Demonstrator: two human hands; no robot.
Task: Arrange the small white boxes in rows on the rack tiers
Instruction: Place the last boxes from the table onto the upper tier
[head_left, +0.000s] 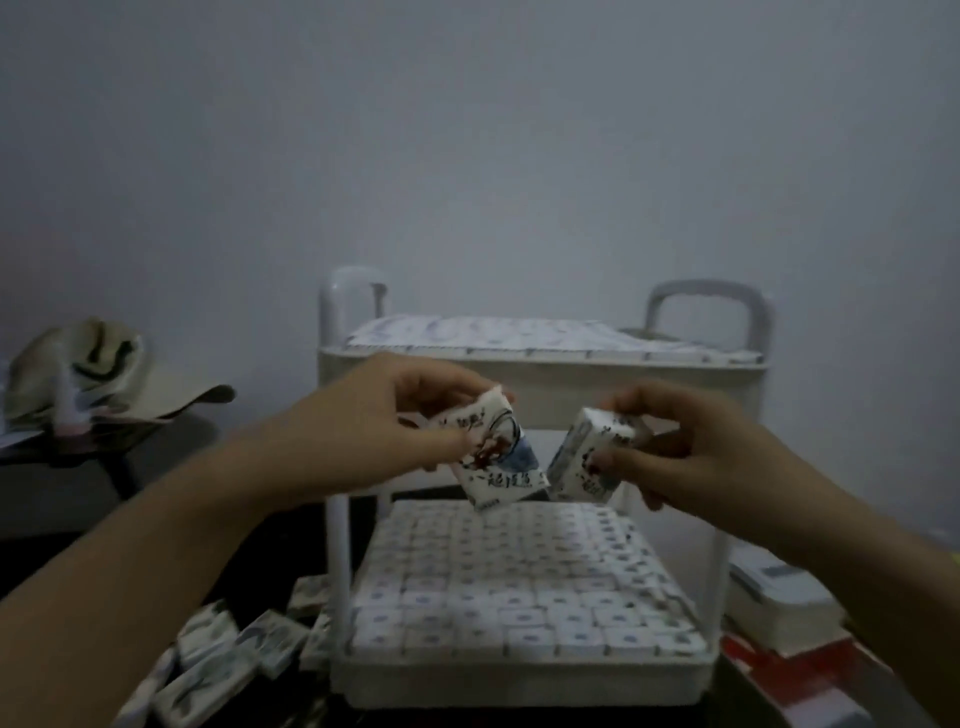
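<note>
Both forearms reach forward, hands close together; left hand (395, 415) pinches a box (498, 467), fingers curled; right hand (691, 441) pinches a second box (584, 457).

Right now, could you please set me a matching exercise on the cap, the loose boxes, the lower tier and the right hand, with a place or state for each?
Things:
1. cap
2. loose boxes
3. lower tier
4. right hand

Places or states:
A. pinches a tilted box
B. filled with rows of boxes
C. heaped at lower left, beside the rack
D. lies at far left

Pairs: 1-D, 2-C, 3-B, 4-A.
</note>
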